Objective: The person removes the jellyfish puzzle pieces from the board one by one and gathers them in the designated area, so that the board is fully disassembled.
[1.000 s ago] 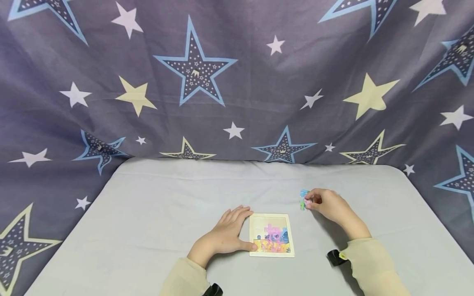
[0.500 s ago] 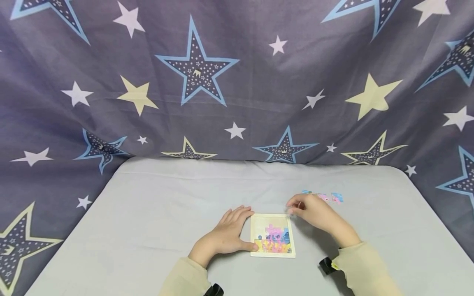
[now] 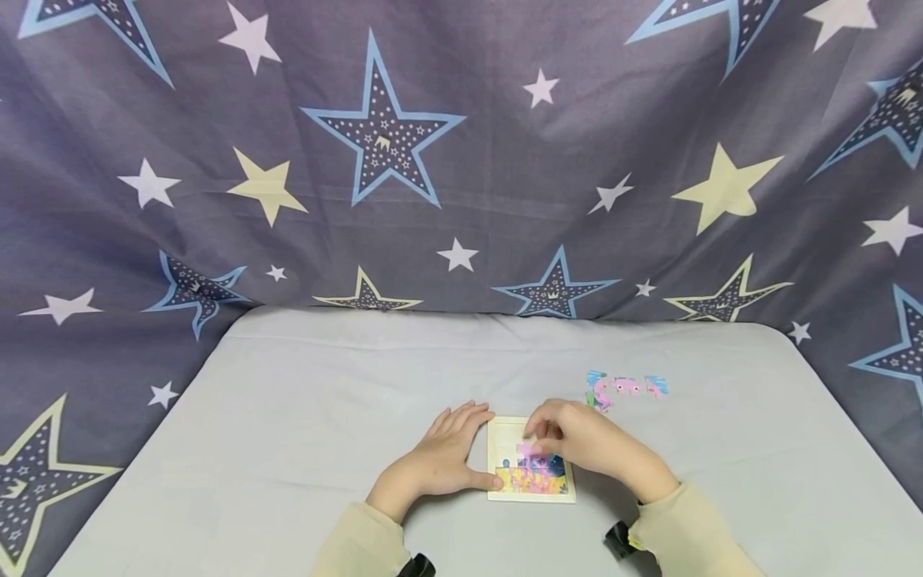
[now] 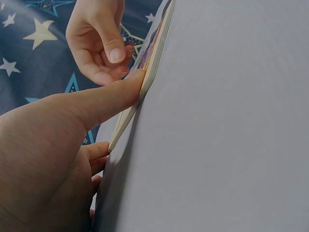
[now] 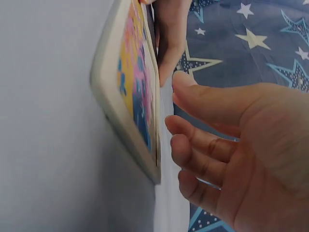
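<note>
A pale grey, cloth-covered, round-cornered surface (image 3: 288, 417) carries a shallow, square, cream-coloured puzzle frame (image 3: 531, 498). Beyond the frame and to its right lie small, flat pink, blue and green jigsaw pieces (image 3: 627, 386).

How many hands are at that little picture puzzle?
2: the left hand rests at the puzzle tray's left side, and the right hand is above its right part.

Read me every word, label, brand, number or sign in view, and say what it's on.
No readable word, label, brand or number anywhere.
Puzzle frame: no lettering visible.
Loose puzzle pieces: pictures, too small to rule out tiny print.
Backdrop: printed stars and crowns, no legible lettering.
Black right-wrist device: nothing readable.
</note>
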Motion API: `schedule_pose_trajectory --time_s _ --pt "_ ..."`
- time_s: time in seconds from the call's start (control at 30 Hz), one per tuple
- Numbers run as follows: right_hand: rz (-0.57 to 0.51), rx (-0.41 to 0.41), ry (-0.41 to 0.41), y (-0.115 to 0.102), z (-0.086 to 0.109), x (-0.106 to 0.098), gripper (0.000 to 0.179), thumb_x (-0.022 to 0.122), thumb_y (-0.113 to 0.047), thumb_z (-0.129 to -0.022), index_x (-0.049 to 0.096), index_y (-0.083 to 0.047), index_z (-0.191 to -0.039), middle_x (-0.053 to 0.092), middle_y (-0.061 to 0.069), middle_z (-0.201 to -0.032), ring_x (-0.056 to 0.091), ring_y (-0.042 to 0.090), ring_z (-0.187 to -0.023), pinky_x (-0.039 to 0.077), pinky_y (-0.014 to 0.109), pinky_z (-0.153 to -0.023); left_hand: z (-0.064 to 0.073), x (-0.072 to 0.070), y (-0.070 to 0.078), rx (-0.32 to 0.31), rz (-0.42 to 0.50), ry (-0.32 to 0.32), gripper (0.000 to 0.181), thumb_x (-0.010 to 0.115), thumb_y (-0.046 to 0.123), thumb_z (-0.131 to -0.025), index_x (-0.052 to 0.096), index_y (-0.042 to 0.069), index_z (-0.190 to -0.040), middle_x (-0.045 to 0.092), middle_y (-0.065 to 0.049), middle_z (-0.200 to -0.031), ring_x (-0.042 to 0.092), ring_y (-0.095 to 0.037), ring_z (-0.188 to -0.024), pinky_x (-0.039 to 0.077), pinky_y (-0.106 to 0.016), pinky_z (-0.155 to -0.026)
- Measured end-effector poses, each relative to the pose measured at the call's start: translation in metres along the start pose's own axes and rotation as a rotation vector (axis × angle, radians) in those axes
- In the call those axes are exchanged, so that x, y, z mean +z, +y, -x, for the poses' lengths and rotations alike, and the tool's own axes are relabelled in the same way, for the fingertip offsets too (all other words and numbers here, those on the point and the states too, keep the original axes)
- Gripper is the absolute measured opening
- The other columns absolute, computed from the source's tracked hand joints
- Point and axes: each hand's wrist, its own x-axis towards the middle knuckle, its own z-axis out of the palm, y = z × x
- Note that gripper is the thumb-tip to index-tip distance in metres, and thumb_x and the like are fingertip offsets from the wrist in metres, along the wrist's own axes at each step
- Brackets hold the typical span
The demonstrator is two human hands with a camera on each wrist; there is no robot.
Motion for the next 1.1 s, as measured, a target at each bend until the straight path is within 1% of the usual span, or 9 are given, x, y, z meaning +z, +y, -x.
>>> schedule_pose_trajectory --time_s 0.07,0.2,0.37,0.53,0.83,0.93,1.1 --pt "0.027 -0.004 -0.013 -0.003 0.001 0.002 0.016 0.077 -0.012 -0.086 0.07 -0.012 -0.1 0.058 -0.009 -0.083 0.051 0.005 -0.072 0.048 0.023 -0.064 0.0 0.0 0.001 0.004 -0.001 -0.002 0.096 0.074 0.056 -0.079 0.033 0.007 -0.151 0.027 -0.01 -0.16 0.014 -0.031 -0.15 0.004 -0.054 -0.121" --pt "0.069 0.015 -0.031 -0.007 0.002 0.004 0.023 0.079 -0.013 -0.084 0.067 -0.01 -0.104 0.054 -0.006 -0.083 0.048 0.007 -0.072 0.046 0.024 -0.063 0.001 -0.001 0.002 -0.003 -0.003 -0.013 0.096 0.074 0.055 -0.079 0.033 0.007 -0.151 0.026 -0.009 -0.16 0.013 -0.03 -0.15 0.003 -0.053 -0.121" --pt "0.108 0.03 -0.046 -0.009 0.003 0.007 0.031 0.081 -0.017 -0.082 0.065 -0.008 -0.107 0.051 -0.006 -0.082 0.046 0.006 -0.069 0.044 0.024 -0.062 0.0 -0.002 0.004 -0.005 0.0 -0.021 0.095 0.075 0.054 -0.08 0.033 0.007 -0.152 0.026 -0.009 -0.16 0.013 -0.03 -0.15 0.003 -0.053 -0.121" --pt "0.093 0.031 -0.057 -0.007 0.002 0.011 0.029 0.08 -0.013 -0.082 0.064 -0.006 -0.106 0.05 -0.005 -0.082 0.045 0.006 -0.068 0.043 0.024 -0.061 0.0 -0.002 0.004 -0.017 0.0 -0.019 0.095 0.075 0.054 -0.08 0.033 0.008 -0.152 0.026 -0.008 -0.16 0.013 -0.028 -0.15 0.004 -0.051 -0.121" --pt "0.1 0.017 -0.033 -0.005 -0.001 0.015 0.026 0.08 -0.011 -0.082 0.06 -0.01 -0.099 0.049 -0.005 -0.081 0.045 0.007 -0.069 0.043 0.024 -0.061 0.001 -0.003 0.004 -0.015 0.016 -0.018 0.095 0.075 0.054 -0.08 0.033 0.008 -0.151 0.026 -0.008 -0.16 0.013 -0.028 -0.15 0.004 -0.052 -0.121" --pt "0.091 0.01 -0.025 -0.005 0.0 0.015 0.027 0.08 -0.012 -0.081 0.058 -0.011 -0.097 0.049 -0.004 -0.079 0.044 0.007 -0.068 0.043 0.024 -0.06 0.001 -0.002 0.002 0.002 0.023 -0.01 0.096 0.074 0.055 -0.08 0.033 0.007 -0.151 0.026 -0.01 -0.16 0.013 -0.03 -0.15 0.004 -0.054 -0.121" --pt "0.071 0.0 -0.019 -0.005 0.0 0.014 0.03 0.08 -0.011 -0.082 0.053 -0.013 -0.095 0.048 -0.004 -0.078 0.044 0.007 -0.067 0.041 0.024 -0.059 -0.001 0.003 -0.004 0.007 0.003 0.003 0.098 0.073 0.059 -0.078 0.031 0.009 -0.152 0.025 -0.008 -0.161 0.012 -0.028 -0.15 0.002 -0.053 -0.121"
